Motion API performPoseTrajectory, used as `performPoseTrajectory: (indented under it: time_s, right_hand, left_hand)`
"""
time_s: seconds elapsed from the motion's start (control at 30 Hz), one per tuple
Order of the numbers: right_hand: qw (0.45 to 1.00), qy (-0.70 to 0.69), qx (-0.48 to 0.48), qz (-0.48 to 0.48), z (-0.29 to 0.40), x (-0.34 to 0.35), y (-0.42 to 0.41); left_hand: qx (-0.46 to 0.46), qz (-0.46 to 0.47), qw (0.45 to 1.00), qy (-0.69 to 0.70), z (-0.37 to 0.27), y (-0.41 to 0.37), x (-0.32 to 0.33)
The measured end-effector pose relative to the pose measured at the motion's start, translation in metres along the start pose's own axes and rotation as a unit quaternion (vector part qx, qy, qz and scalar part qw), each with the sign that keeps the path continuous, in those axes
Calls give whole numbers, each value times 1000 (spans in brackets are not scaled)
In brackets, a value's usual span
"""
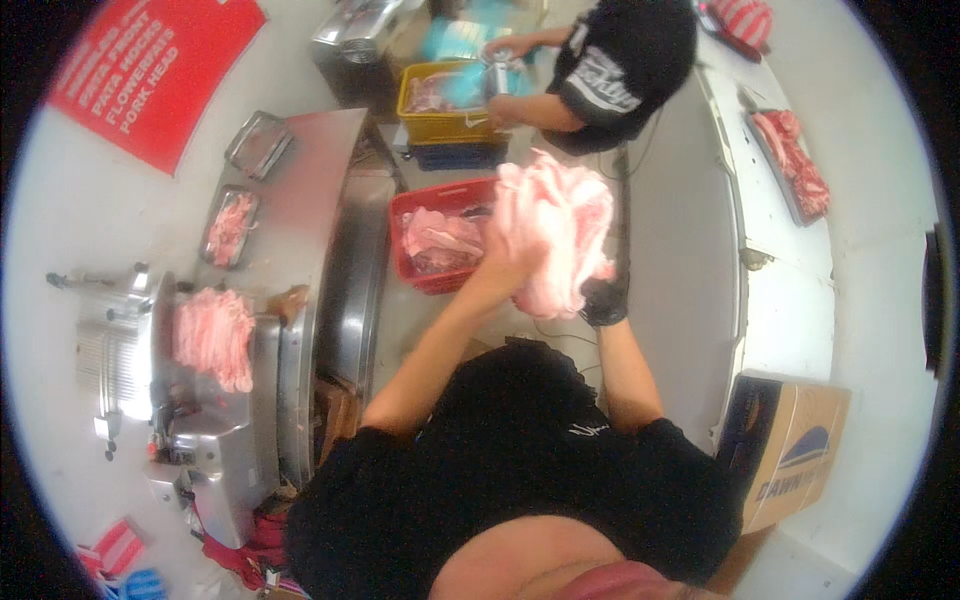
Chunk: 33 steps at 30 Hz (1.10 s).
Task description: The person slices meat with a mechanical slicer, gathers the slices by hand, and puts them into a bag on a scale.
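Note:
A big bundle of pale pink raw meat is held up in front of me between both hands. My left hand, bare, supports it from the left; its fingers are partly lost against the bright meat. My right hand, in a black glove, grips the lower right edge of the bundle. Just beyond and to the left, a red plastic crate holds more pieces of meat. The bundle overlaps the crate's right side and hides part of it.
On the left stand a metal slicer with sliced meat and a steel table with trays. Ahead, a co-worker reaches over a yellow crate. A white chest freezer on the right carries a meat tray and a cardboard box.

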State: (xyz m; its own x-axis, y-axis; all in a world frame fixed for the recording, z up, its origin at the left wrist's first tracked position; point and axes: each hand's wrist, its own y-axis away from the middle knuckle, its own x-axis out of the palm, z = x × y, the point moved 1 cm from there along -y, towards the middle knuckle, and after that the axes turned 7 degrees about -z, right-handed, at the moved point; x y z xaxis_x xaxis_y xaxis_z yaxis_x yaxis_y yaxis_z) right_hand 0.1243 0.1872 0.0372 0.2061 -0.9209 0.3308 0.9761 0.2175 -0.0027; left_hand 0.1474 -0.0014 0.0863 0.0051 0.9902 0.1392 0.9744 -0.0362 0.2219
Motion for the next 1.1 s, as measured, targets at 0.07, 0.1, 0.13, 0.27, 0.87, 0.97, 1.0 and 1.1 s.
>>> performPoseTrajectory:
  time_s: [0.07, 0.1, 0.13, 0.27, 0.87, 0.97, 1.0, 1.1]
  right_hand:
    - [997, -15, -22, -79, 7, -48, 14]
    - [993, -16, -35, -112, 12, -72, 23]
    - [988, -19, -45, -148, 15, -92, 33]
    - [960, -23, -76, -267, 27, -162, 71]
    - [822, -29, -150, -548, 22, -253, 91]
    - [807, -23, -176, -563, 22, -257, 78]
    - [803, -23, -184, -567, 21, -259, 74]
    - [788, -25, -199, -582, 14, -261, 68]
  left_hand:
    - [8, 34, 999, -20, 9, -13, 52]
    - [10, 58, 998, -27, 13, -18, 78]
    - [-6, 100, 995, -3, 14, -22, 101]
    - [-96, 281, 951, 89, 9, -39, 176]
    - [-217, 398, 882, 127, 35, -205, 202]
    - [-202, 349, 890, 213, 40, -248, 189]
    - [-193, 341, 895, 212, 42, -257, 188]
    - [-179, 319, 906, 212, 47, -277, 189]
